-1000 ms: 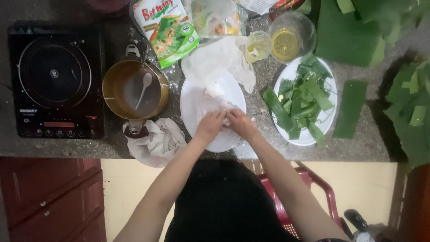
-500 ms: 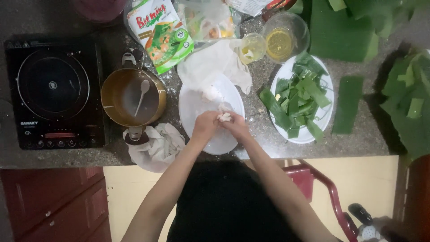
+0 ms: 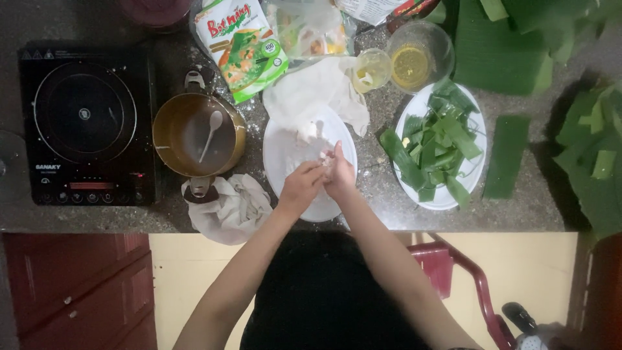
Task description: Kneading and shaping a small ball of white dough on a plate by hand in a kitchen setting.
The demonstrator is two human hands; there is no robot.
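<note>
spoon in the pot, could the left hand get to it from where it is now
Probably yes: the spoon lies uncovered in the open pot, just left of the left hand, with nothing between. That hand is busy with a small dough piece, though.

Worktop [image 3: 382, 194]: dark speckled stone, spans the upper half of the frame; flour dusting near centre.
Far left: black induction hob [image 3: 87, 123].
Left of centre: brass-coloured pot [image 3: 197, 133], a spoon inside, touching the hob's right edge.
Below the pot: crumpled white cloth [image 3: 227, 207], hanging over the front edge.
Centre: white plate [image 3: 288, 152], dusted white.
Upper centre: printed flour bag [image 3: 243, 45]; clear plastic bag [image 3: 311, 29]; white cloth [image 3: 324, 91].
Upper right of centre: small glass cup [image 3: 370, 70]; glass bowl [image 3: 420, 55] with yellow liquid.
Right: white plate of cut leaf strips [image 3: 440, 146]; single leaf strip [image 3: 505, 155] beside it.
Far right: banana leaves [image 3: 593, 149].
</note>
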